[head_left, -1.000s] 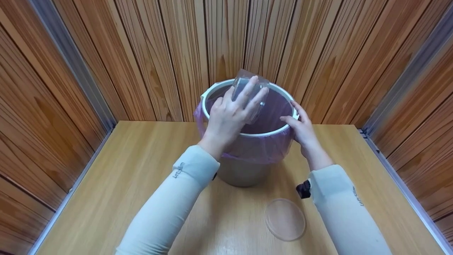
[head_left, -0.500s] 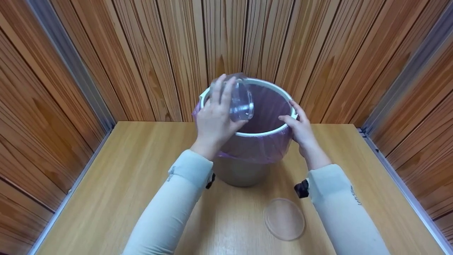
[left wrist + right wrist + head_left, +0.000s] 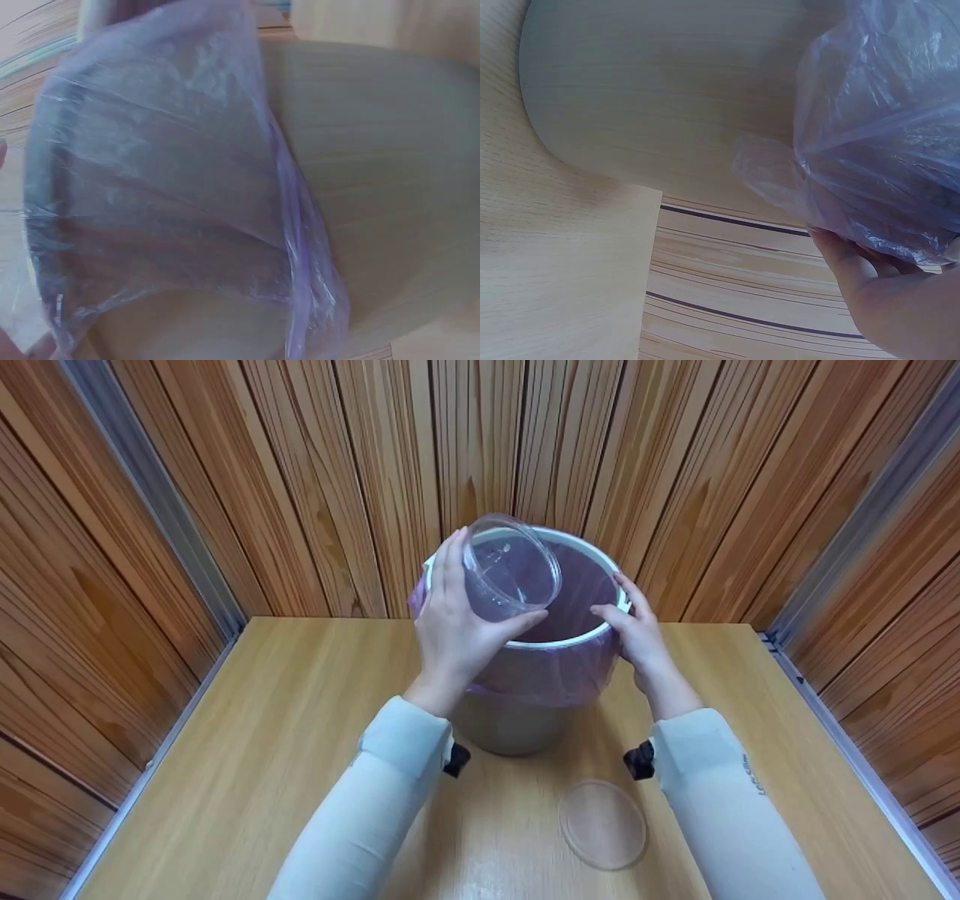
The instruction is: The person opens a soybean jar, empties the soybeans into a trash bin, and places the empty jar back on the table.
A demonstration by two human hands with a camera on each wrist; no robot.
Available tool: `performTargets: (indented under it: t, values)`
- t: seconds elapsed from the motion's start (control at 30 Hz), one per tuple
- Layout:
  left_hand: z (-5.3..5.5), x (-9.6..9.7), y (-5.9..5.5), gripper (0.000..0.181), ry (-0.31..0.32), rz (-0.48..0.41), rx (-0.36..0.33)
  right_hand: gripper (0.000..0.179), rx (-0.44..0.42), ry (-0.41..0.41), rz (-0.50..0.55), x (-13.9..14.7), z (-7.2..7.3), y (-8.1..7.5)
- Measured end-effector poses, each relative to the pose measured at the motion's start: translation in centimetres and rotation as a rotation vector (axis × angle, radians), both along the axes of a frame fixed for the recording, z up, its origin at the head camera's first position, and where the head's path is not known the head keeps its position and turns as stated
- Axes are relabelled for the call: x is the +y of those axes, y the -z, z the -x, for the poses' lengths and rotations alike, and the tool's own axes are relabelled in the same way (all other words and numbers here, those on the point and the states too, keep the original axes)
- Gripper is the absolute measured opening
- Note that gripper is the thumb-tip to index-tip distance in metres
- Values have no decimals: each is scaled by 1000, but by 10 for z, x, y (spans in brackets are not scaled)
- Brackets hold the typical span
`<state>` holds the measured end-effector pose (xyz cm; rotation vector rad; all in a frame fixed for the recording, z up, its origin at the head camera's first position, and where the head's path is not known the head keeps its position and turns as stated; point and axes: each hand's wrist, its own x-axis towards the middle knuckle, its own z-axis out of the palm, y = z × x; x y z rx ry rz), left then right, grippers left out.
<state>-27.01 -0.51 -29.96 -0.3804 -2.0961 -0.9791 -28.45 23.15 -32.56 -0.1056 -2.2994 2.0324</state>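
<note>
My left hand [image 3: 454,630] holds a clear round plastic container [image 3: 510,570] by its side, thumb at the near rim and fingers along the left. The container is tilted, its mouth facing up toward me, with small specks or droplets inside. It is held over the opening of a grey trash bin [image 3: 514,727] with a white rim [image 3: 566,644]. A thin purple bin liner [image 3: 555,679] is folded over that rim. My right hand [image 3: 646,641] grips the rim at the right side; in the right wrist view its fingers are against the liner [image 3: 885,150].
A clear round lid [image 3: 603,825] lies flat on the wooden table [image 3: 300,735], in front of the bin and to the right. Wood-panelled walls [image 3: 337,495] close in the back and sides. Metal strips run along the table's side edges.
My left hand has moved a little left and turned, bringing the container from tipped away, mouth hidden, to mouth facing me. The right hand stays on the rim.
</note>
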Motion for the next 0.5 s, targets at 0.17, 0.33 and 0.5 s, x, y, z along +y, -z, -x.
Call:
performTargets:
  t: [0.17, 0.33, 0.5]
  values:
    - [-12, -4, 0, 118, 17, -94, -68, 71, 3, -4, 2, 1, 1, 1]
    - [-26, -9, 2, 116, 84, -230, -112, 71, 2, -8, 22, 1, 2, 1]
    - [-41, -12, 8, 116, 163, -311, -114, 71, -7, -4, 27, 0, 0, -1]
